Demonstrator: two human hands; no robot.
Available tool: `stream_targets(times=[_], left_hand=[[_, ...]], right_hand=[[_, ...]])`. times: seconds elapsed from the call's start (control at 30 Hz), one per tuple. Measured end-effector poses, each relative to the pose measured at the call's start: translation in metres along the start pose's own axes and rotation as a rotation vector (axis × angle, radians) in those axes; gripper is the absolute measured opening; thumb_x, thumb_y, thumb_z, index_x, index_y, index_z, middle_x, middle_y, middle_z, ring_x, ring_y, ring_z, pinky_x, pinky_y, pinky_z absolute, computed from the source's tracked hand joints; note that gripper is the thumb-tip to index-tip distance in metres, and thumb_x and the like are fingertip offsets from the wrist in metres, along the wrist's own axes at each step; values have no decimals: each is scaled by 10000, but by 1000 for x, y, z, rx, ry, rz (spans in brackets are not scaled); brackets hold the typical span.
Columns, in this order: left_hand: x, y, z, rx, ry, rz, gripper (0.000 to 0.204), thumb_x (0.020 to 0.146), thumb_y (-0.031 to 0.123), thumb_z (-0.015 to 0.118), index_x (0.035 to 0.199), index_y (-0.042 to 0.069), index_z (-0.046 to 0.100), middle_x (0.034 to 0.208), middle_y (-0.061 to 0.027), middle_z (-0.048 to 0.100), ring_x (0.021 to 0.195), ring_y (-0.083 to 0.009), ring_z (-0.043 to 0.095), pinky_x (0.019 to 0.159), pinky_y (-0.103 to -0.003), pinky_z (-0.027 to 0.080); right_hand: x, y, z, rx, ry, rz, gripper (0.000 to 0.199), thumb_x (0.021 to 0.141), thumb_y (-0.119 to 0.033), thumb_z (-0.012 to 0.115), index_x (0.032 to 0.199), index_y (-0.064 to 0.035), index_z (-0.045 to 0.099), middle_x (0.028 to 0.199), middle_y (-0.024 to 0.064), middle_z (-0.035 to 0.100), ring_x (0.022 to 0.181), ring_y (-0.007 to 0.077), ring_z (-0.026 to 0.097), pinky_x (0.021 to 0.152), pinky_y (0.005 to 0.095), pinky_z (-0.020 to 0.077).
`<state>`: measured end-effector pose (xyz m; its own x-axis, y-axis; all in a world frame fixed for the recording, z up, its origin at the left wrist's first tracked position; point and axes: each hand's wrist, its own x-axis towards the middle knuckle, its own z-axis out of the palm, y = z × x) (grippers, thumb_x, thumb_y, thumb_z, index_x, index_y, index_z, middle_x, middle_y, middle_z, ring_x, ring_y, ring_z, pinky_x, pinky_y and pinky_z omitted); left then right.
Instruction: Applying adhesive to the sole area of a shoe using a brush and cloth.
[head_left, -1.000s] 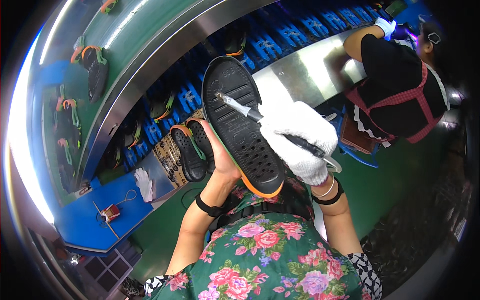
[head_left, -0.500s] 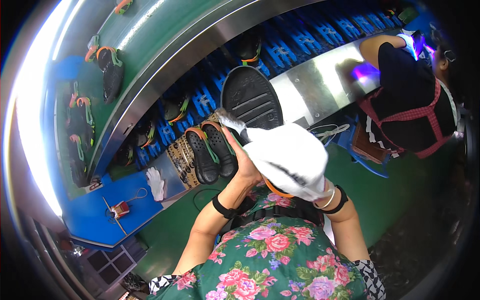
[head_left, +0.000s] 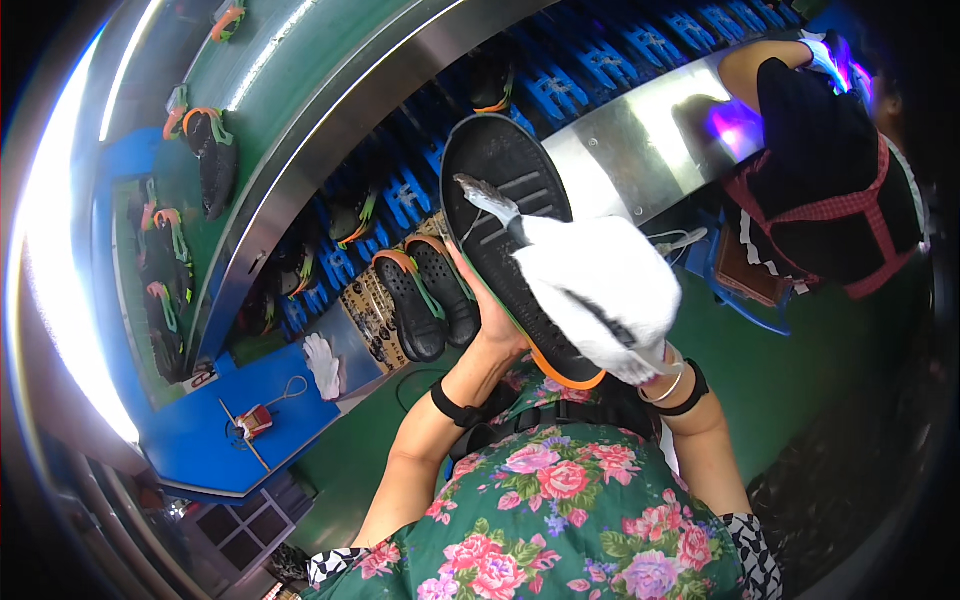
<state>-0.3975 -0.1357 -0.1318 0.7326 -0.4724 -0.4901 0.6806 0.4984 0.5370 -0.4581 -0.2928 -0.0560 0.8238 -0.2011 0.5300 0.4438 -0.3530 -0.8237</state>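
A black clog (head_left: 490,250) is held sole up in front of my body, its orange heel strap toward me. My left hand (head_left: 490,315), bare, grips its left side; some fingers are hidden under the shoe. Over the right part of the sole is my right hand (head_left: 605,290) in a white glove, closed round what looks like a small brush (head_left: 487,197) with a grey, frayed tip. That tip lies over the front of the sole; whether it touches cannot be told. A pair of black clogs (head_left: 425,295) with orange and green straps sits just left of my left hand.
Ahead runs a line of blue racks (head_left: 560,95) bearing some clogs, edged by a metal ledge (head_left: 650,160). More clogs (head_left: 215,165) lie on a green surface at far left. A white glove (head_left: 323,365) rests by a blue table (head_left: 200,440). A person (head_left: 815,200) works at right.
The gloved right hand has moved to the right, and the brush tip has gone from the clog's left edge to over its sole. More of the sole and the orange strap now shows.
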Motion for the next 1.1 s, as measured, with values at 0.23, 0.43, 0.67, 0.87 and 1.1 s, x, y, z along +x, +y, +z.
stream_targets(times=[0.23, 0.43, 0.67, 0.87, 1.1], left_hand=[[23, 1, -47, -384, -700, -99, 1137, 809, 972, 248, 1371, 42, 584, 1313, -125, 645, 1221, -286, 599, 1103, -446, 445], [17, -10, -55, -139, -315, -134, 1060, 868, 909, 300, 1550, 103, 391, 1510, -91, 492, 1340, -290, 507, 1164, -460, 386], [12, 7, -24, -585, -581, -189, 1142, 820, 957, 273, 1505, 56, 431, 1416, -177, 561, 1265, -341, 562, 1111, -497, 437], [19, 10, -7, -124, -605, -62, 1292, 691, 1056, 235, 1290, -45, 549, 1115, -228, 675, 986, -333, 687, 896, -447, 567], [21, 16, -10, -28, -477, -158, 1157, 681, 1001, 374, 1195, -20, 557, 1052, -204, 649, 975, -319, 632, 873, -456, 539]], right_hand=[[10, -1, -5, -144, -61, -213, 302, 768, -44, 792, 1069, -27, 776, 1043, 129, 767, 909, 293, 730, 786, 383, 581], [-7, -2, 8, -41, -74, -190, 358, 770, -24, 766, 1128, -43, 758, 1110, 139, 756, 962, 289, 723, 824, 381, 573], [-12, 0, -1, -120, -48, -175, 343, 814, -5, 730, 1154, -41, 753, 1139, 141, 752, 961, 279, 729, 816, 386, 571], [-17, 0, -10, -20, -95, -119, 340, 815, -53, 783, 1153, -90, 768, 1103, 78, 760, 927, 245, 721, 800, 358, 577], [-22, -4, -11, 24, -123, -85, 315, 791, -50, 820, 1103, -53, 777, 1020, 77, 772, 884, 250, 726, 791, 353, 574]])
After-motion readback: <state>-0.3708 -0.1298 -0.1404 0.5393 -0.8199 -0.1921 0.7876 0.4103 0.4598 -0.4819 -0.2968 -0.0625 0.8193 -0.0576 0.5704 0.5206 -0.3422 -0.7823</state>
